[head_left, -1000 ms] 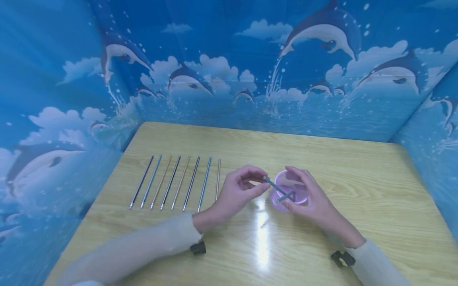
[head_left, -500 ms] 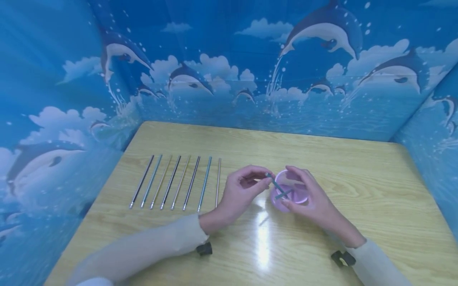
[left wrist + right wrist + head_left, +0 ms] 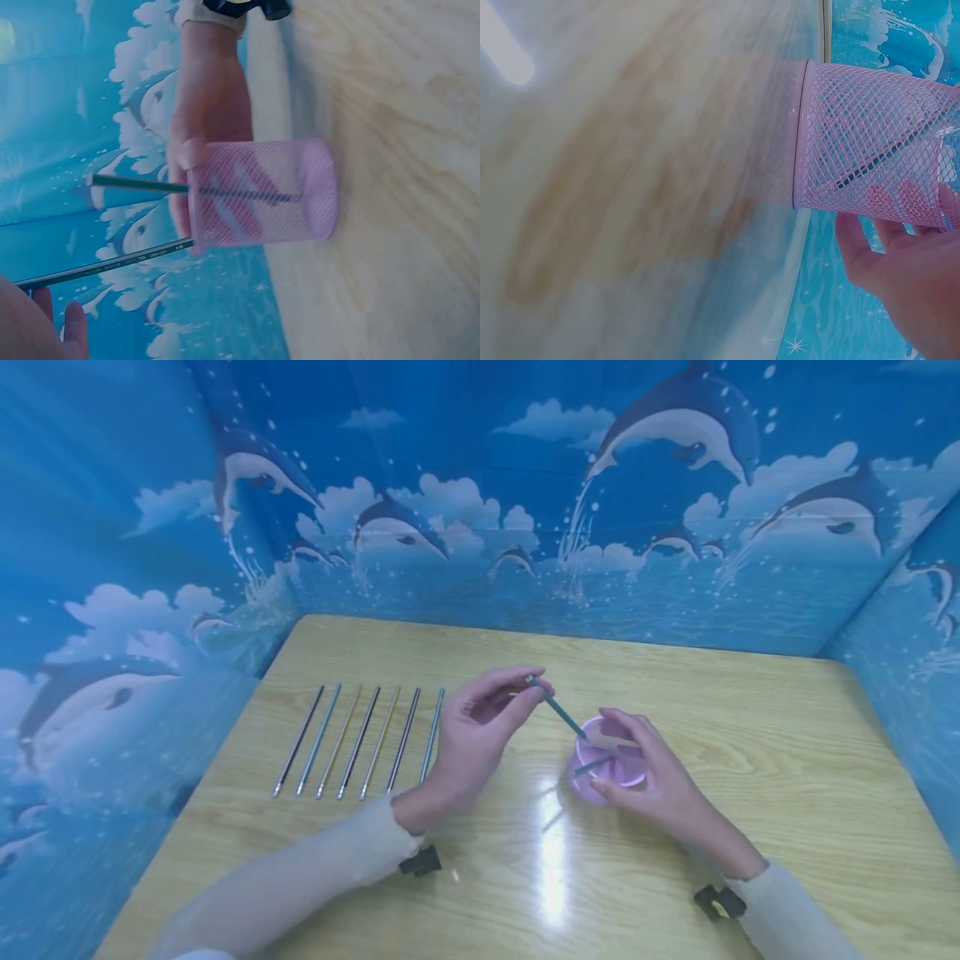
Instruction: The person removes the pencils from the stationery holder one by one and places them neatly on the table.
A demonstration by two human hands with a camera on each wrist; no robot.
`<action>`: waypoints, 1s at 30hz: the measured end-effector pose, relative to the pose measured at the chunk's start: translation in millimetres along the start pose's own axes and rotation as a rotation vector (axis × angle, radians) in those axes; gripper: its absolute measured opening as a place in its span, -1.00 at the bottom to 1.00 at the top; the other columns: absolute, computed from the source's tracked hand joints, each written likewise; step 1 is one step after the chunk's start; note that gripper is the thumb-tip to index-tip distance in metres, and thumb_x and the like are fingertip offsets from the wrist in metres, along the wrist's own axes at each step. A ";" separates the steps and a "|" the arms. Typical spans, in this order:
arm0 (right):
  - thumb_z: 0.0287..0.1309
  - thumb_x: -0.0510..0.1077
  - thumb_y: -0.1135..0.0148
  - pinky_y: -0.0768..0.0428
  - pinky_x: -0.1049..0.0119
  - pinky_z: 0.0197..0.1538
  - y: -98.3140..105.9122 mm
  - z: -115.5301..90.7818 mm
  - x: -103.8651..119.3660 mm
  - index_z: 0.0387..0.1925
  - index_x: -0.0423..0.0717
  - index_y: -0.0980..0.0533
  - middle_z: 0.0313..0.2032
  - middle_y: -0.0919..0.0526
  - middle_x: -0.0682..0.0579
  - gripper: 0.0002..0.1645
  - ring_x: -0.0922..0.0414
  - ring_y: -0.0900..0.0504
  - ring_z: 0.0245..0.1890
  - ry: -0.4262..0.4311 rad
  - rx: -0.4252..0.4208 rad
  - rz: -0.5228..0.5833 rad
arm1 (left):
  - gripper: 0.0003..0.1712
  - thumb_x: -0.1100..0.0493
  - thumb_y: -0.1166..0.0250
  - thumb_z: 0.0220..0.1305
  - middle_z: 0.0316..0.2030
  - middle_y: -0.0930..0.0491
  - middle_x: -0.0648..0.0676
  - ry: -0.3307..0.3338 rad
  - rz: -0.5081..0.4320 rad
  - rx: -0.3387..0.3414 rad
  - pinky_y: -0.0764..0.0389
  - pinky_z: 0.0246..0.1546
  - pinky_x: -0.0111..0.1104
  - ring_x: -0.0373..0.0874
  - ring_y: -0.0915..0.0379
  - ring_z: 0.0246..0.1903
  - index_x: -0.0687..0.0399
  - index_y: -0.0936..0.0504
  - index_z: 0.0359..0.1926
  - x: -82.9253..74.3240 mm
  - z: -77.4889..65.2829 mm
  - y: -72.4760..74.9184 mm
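Observation:
My left hand (image 3: 476, 727) pinches a dark green pencil (image 3: 561, 713) near its upper end, up and left of a pink mesh pencil cup (image 3: 584, 788). The slanting pencil's lower end is at the cup's rim; in the left wrist view it shows printed lettering. My right hand (image 3: 660, 777) grips the cup from the right, thumb on the near side and fingers on the far side. The cup stands upright on the table. Another green pencil (image 3: 139, 184) leans inside it, its end sticking out above the rim. Part of the cup is hidden behind my right hand.
Several pencils with eraser ends, among them a dark one (image 3: 358, 743) and a teal one (image 3: 318, 740), lie in a parallel row on the wooden table (image 3: 787, 735), left of my left hand. Dolphin-print curtains (image 3: 480, 510) surround the table's back and sides.
My left hand has moved up and left, drawing the held pencil from inside the cup to its rim. It now covers the rightmost pencil of the row. My right hand and the cup stay put.

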State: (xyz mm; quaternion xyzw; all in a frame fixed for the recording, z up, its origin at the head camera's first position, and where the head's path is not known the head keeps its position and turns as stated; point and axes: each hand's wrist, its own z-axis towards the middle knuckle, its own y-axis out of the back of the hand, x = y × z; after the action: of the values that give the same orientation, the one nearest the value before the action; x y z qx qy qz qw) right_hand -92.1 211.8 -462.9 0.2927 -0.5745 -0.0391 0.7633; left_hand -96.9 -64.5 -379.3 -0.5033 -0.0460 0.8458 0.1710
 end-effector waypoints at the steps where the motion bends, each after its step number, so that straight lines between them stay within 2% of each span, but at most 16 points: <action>1: 0.21 -0.20 -0.63 -0.65 -0.36 0.23 -0.1 0.0 0.0 0.69 0.21 -0.20 0.43 -0.47 -0.06 0.15 -0.22 -0.53 0.35 -0.001 0.001 -0.001 | -0.66 0.47 -0.34 0.46 -0.01 -0.73 0.42 -0.017 0.003 -0.005 -0.71 0.23 -0.02 0.01 -0.74 0.00 0.53 -0.62 0.20 -3.3 2.4 1.0; 5: 0.21 -0.19 -0.64 -0.67 -0.34 0.20 -0.3 0.3 0.8 0.69 0.20 -0.21 0.43 -0.47 -0.07 0.15 -0.22 -0.53 0.35 -0.002 -0.001 -0.008 | -0.63 0.44 -0.31 0.49 -0.05 -0.72 0.41 -0.073 0.014 -0.023 -0.77 0.13 0.01 0.04 -0.74 -0.03 0.56 -0.57 0.23 -17.5 12.0 5.7; 8: 0.20 -0.21 -0.64 -0.69 -0.32 0.18 -0.5 0.4 1.6 0.68 0.16 -0.21 0.42 -0.48 -0.09 0.15 -0.23 -0.53 0.34 -0.001 -0.003 -0.011 | -0.63 0.45 -0.28 0.51 -0.08 -0.69 0.48 -0.105 0.034 -0.033 -0.81 0.04 -0.01 0.04 -0.73 -0.06 0.57 -0.56 0.25 -25.3 17.9 11.1; 13: 0.19 -0.24 -0.61 -0.70 -0.34 0.15 -0.7 0.2 2.3 0.69 0.10 -0.21 0.42 -0.47 -0.14 0.15 -0.29 -0.53 0.33 -0.001 0.001 -0.004 | -0.62 0.47 -0.29 0.49 -0.11 -0.68 0.48 -0.110 0.111 -0.054 -0.85 -0.08 -0.08 0.02 -0.73 -0.10 0.54 -0.57 0.26 -28.3 22.7 23.2; 17: 0.21 -0.22 -0.62 -0.69 -0.38 0.16 -1.0 -0.2 2.5 0.68 0.07 -0.21 0.42 -0.48 -0.15 0.13 -0.30 -0.53 0.33 0.009 -0.002 -0.009 | -0.62 0.45 -0.34 0.48 -0.10 -0.74 0.32 -0.068 0.185 -0.075 -0.86 -0.21 -0.10 0.15 -0.72 -0.16 0.44 -0.62 0.26 -23.3 22.4 33.5; 20: 0.21 -0.20 -0.63 -0.69 -0.37 0.16 -0.8 0.1 2.4 0.68 0.07 -0.22 0.42 -0.48 -0.14 0.13 -0.28 -0.53 0.34 0.013 -0.004 -0.012 | -0.63 0.43 -0.36 0.49 -0.10 -0.75 0.27 -0.027 0.219 -0.087 -0.86 -0.29 -0.10 0.21 -0.71 -0.20 0.39 -0.63 0.26 -16.2 23.7 41.3; 22: 0.21 -0.19 -0.63 -0.69 -0.34 0.17 -0.3 0.2 2.0 0.68 0.12 -0.22 0.42 -0.48 -0.11 0.13 -0.25 -0.52 0.35 0.006 -0.003 -0.012 | -0.64 0.42 -0.36 0.50 -0.11 -0.75 0.27 0.000 0.241 -0.086 -0.86 -0.33 -0.12 0.17 -0.71 -0.23 0.37 -0.64 0.25 -10.0 25.3 46.9; 26: 0.21 -0.19 -0.64 -0.68 -0.33 0.19 0.2 0.4 1.4 0.68 0.18 -0.22 0.43 -0.47 -0.08 0.14 -0.21 -0.52 0.36 -0.003 -0.007 -0.006 | -0.64 0.42 -0.38 0.49 -0.12 -0.75 0.31 0.080 0.268 -0.073 -0.85 -0.40 -0.15 -0.04 -0.71 -0.30 0.31 -0.65 0.25 5.2 26.9 59.1; 30: 0.21 -0.19 -0.64 -0.64 -0.38 0.22 -0.3 0.3 0.4 0.68 0.14 -0.22 0.42 -0.49 -0.08 0.14 -0.21 -0.53 0.35 0.001 -0.007 0.002 | -0.61 0.41 -0.39 0.49 -0.13 -0.75 0.33 0.191 0.258 -0.067 -0.84 -0.42 -0.15 -0.07 -0.71 -0.32 0.28 -0.64 0.27 19.4 24.2 69.5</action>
State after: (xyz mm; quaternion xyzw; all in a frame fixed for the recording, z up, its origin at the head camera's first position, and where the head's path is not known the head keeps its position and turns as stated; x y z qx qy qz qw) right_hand -92.2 211.3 -462.7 0.2893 -0.5744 -0.0401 0.7647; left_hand -143.2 -120.8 -401.1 -0.5887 0.0072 0.8069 0.0478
